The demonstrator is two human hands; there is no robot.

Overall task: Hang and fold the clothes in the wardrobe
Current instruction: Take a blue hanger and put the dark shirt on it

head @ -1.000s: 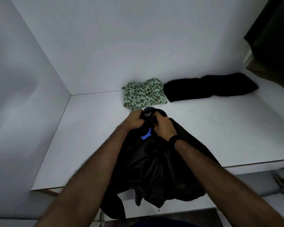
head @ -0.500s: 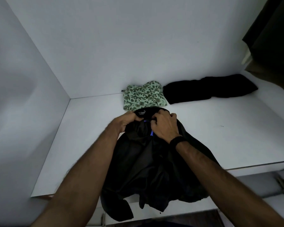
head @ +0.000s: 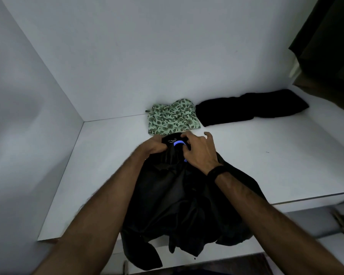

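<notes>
A person is standing before a white wardrobe shelf [head: 107, 165] and is working with both bare hands on a black shirt of thin, slightly shiny cloth [head: 179, 199]. The shirt is lying on the shelf with its collar away from the person, and its lower part is hanging over the front edge of the shelf. The left hand [head: 154, 144] is gripping the collar at its left side, with the fingers curled into the cloth beside a small black label with white letters. The right hand [head: 199, 150] is lying over the right side of the collar; its thumb and first fingers are pinching at a blue plastic hanger [head: 178, 143], whose curved part is showing at the neck opening, while the other fingers are standing loosely spread. A black band [head: 216, 171] is sitting on the right wrist. Just behind the collar, a green cloth with a dark leaf pattern [head: 172, 120] is lying folded near the back wall. Beside it, to the right, a long black garment [head: 252, 108] is lying crumpled on the same shelf. At the upper right corner, dark clothes [head: 329, 46] are hanging.
</notes>
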